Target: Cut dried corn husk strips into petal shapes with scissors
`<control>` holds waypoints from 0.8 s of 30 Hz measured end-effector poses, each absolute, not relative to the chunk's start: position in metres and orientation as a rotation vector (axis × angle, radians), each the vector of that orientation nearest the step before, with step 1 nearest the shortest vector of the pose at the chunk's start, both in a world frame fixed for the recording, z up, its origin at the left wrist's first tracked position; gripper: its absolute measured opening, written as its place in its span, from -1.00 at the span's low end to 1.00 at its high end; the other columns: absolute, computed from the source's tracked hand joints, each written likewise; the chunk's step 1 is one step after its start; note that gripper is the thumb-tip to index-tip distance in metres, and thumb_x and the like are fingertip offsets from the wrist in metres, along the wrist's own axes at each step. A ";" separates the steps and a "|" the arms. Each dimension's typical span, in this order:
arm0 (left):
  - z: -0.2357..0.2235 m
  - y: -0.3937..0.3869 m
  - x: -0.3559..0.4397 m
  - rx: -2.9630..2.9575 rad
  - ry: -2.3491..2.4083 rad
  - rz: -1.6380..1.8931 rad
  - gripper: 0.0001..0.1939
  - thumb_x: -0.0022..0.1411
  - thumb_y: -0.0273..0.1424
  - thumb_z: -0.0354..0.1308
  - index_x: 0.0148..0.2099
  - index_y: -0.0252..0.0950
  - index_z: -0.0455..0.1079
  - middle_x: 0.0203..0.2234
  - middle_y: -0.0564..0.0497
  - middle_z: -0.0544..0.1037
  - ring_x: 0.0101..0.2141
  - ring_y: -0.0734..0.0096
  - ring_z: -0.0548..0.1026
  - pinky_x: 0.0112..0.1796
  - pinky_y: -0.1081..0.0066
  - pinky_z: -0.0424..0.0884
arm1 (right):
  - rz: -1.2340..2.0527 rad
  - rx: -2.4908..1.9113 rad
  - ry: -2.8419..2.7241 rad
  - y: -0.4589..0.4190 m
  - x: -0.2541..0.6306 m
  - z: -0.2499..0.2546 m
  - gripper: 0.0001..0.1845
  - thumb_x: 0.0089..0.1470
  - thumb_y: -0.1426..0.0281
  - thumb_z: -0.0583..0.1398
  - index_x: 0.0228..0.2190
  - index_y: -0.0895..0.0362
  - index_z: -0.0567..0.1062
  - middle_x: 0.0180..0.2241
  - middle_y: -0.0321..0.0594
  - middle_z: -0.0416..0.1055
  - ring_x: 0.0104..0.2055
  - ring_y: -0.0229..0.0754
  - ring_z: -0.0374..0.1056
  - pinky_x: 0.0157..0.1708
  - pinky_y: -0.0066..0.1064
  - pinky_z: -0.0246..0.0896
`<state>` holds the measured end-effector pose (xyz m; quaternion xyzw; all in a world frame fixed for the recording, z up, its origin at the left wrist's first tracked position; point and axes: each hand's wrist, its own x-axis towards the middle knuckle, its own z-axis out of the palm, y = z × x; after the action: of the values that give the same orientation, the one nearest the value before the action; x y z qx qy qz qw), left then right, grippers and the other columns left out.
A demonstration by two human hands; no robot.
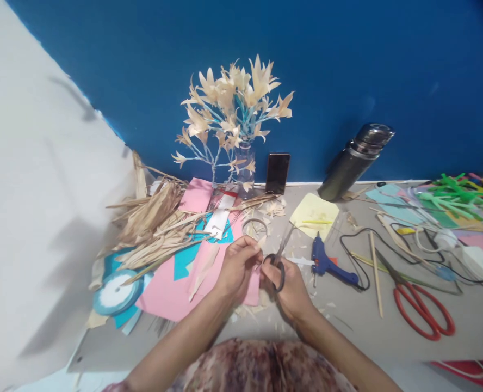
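Note:
My left hand pinches a small pale piece of dried husk between thumb and fingers. Close beside it, my right hand has its fingers through the dark handles of a pair of scissors, whose blades point away from me. Pink paper lies below the left hand, with a long husk strip on it. Beyond the hands sits a roll of tape. Husk flowers on blue-wrapped stems stand in a clear bottle at the wall.
Dried husks and a blue ribbon spool lie left. To the right are a blue glue gun with its cord, red-handled scissors and green pipe cleaners. A phone and a leaning flask stand behind.

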<state>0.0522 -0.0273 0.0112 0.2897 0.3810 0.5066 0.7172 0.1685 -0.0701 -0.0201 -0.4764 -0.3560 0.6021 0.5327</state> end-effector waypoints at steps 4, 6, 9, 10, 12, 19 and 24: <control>0.009 -0.027 0.052 0.743 0.859 1.039 -0.89 -0.08 -0.49 0.27 -0.51 -0.33 0.37 -0.68 0.10 0.37 -0.60 0.56 0.27 -0.47 0.50 0.17 | 1.388 -1.083 -0.752 -0.065 0.174 -0.017 -0.73 -0.11 0.30 0.37 -0.40 0.14 0.42 -0.50 -0.32 0.39 -0.50 -0.30 0.26 -0.47 -0.50 0.18; 0.010 -0.027 0.052 0.782 0.852 0.969 -0.88 -0.08 -0.47 0.28 -0.53 -0.34 0.38 -0.68 0.09 0.36 -0.61 0.57 0.25 -0.48 0.51 0.15 | 1.364 -1.082 -0.756 -0.063 0.177 -0.016 -0.74 -0.12 0.32 0.35 -0.40 0.13 0.42 -0.55 -0.34 0.37 -0.54 -0.29 0.26 -0.49 -0.48 0.20; 0.010 -0.028 0.052 0.862 0.814 0.885 -0.85 -0.09 -0.45 0.30 -0.56 -0.34 0.37 -0.69 0.07 0.36 -0.60 0.54 0.26 -0.48 0.49 0.16 | 1.370 -1.040 -0.761 -0.062 0.181 -0.014 -0.74 -0.13 0.31 0.34 -0.40 0.14 0.42 -0.60 -0.38 0.33 -0.58 -0.30 0.23 -0.52 -0.48 0.19; 0.010 -0.028 0.052 0.886 0.802 0.872 -0.84 -0.09 -0.45 0.31 -0.57 -0.34 0.38 -0.68 0.07 0.35 -0.60 0.54 0.27 -0.48 0.48 0.17 | 1.379 -1.024 -0.760 -0.062 0.182 -0.014 -0.74 -0.14 0.31 0.34 -0.40 0.14 0.42 -0.61 -0.39 0.32 -0.59 -0.31 0.23 -0.53 -0.48 0.18; 0.009 -0.028 0.050 0.934 0.790 0.847 -0.82 -0.08 -0.43 0.34 -0.56 -0.33 0.38 -0.67 0.07 0.35 -0.59 0.53 0.27 -0.47 0.47 0.18 | 1.403 -1.004 -0.762 -0.063 0.184 -0.013 -0.75 -0.14 0.32 0.34 -0.41 0.14 0.42 -0.61 -0.41 0.29 -0.59 -0.32 0.20 -0.53 -0.48 0.16; 0.007 -0.019 0.037 1.128 0.735 0.686 -0.77 -0.07 -0.34 0.39 -0.55 -0.34 0.42 -0.66 0.03 0.39 -0.60 0.49 0.31 -0.49 0.45 0.18 | 1.601 -0.876 -0.679 -0.064 0.189 -0.010 -0.78 -0.23 0.38 0.35 -0.50 0.16 0.42 -0.59 -0.41 0.23 -0.59 -0.38 0.05 -0.58 -0.51 -0.07; 0.001 -0.017 0.034 1.026 0.631 0.659 -0.77 -0.06 -0.31 0.38 -0.53 -0.34 0.44 -0.67 0.03 0.40 -0.60 0.47 0.33 -0.45 0.42 0.22 | 1.824 -0.722 -0.438 -0.062 0.197 -0.008 -0.75 -0.24 0.39 0.37 -0.46 0.14 0.43 -0.56 -0.42 0.21 -0.63 -0.44 -0.16 -0.64 -0.57 -0.18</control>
<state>0.0337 -0.0173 0.0006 0.4736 0.2915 0.3041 0.7735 0.1968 -0.0624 -0.0085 -0.3031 -0.1838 0.7661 0.5361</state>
